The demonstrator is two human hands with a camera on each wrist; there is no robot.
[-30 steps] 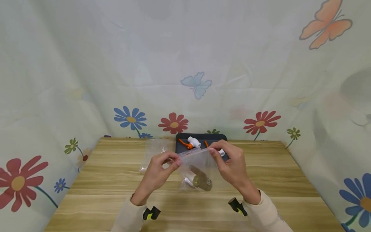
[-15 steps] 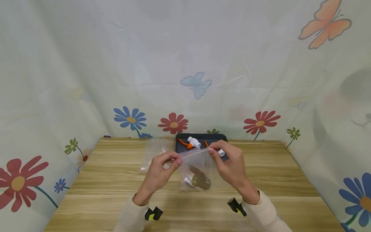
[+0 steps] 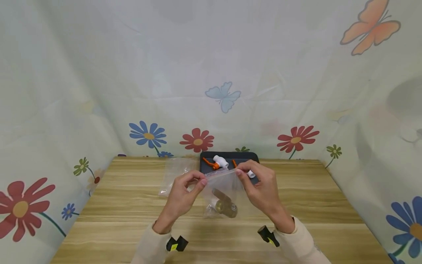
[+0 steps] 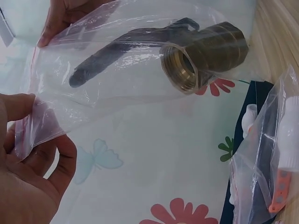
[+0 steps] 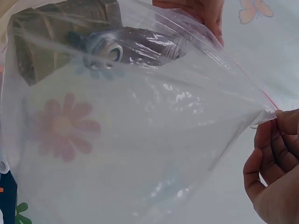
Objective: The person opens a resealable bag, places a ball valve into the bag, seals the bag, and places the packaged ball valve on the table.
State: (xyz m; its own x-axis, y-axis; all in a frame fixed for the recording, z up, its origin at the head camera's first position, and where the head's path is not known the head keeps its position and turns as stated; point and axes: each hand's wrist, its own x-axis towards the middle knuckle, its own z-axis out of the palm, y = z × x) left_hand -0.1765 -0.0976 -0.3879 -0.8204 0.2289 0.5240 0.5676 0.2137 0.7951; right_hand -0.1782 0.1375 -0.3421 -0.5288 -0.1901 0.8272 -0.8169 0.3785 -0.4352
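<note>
The left hand (image 3: 182,193) and the right hand (image 3: 262,187) each pinch one end of the clear bag's (image 3: 225,182) top, maybe to pull it straight, while the brass valve (image 3: 227,208) sits low inside it, probably because it is heavy.

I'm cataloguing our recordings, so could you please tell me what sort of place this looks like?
Likely a small work booth: a wood-grain table enclosed on three sides by a flower-print backdrop, with a dark tray of white-and-orange fittings at its far edge.
</note>
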